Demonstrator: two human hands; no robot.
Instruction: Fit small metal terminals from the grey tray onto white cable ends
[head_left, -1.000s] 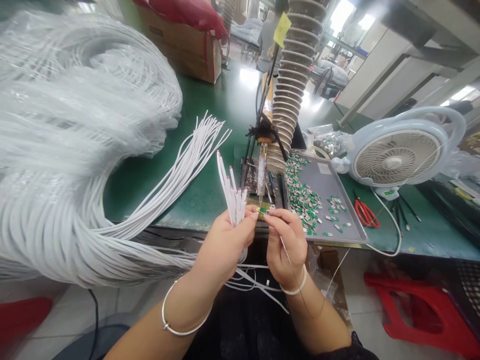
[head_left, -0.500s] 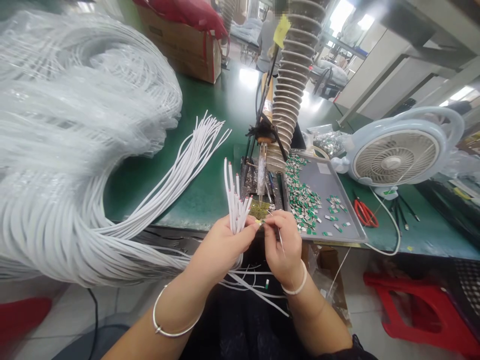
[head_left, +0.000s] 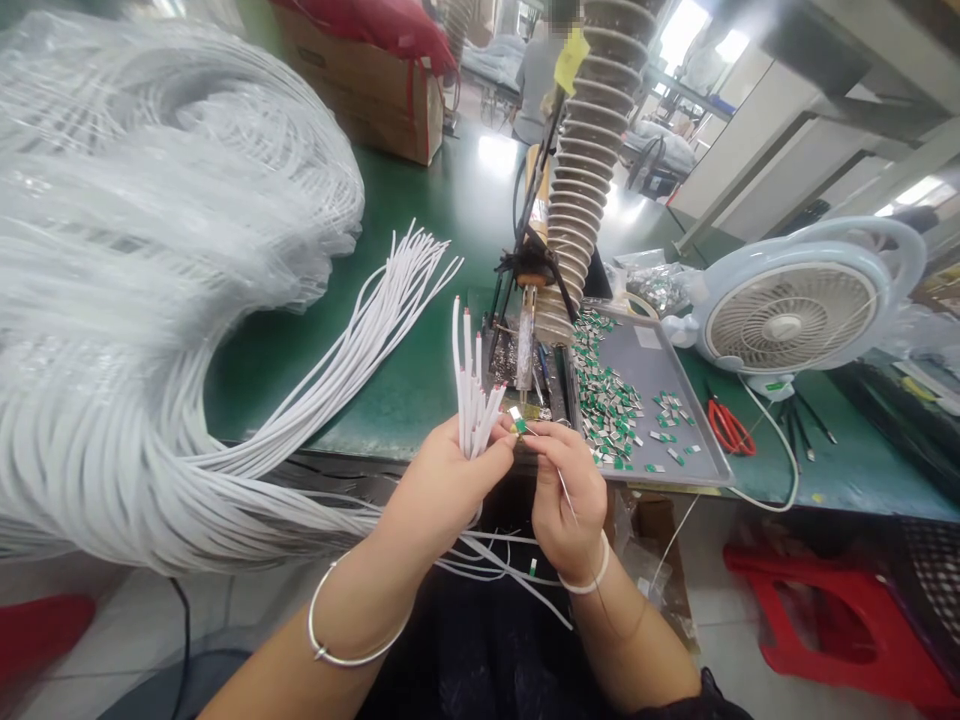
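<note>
A green worktop (head_left: 397, 415) bears a large, looping mass of white cables (head_left: 375, 325) along its left, a cardboard box (head_left: 360, 85) farther back, a grey tray (head_left: 686, 375) near the front edge, and, to the tray's right, a red-handled tool (head_left: 731, 430) and a pale blue fan (head_left: 791, 315).

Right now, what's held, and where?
Left hand: white cables, below red tips; small green-silver board, by green end. Right hand: thin silvery wire, near tip.

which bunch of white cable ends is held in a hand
The reddish-tipped bunch, gripped in the left hand; the other bunch lies untouched on the green bench.
</note>
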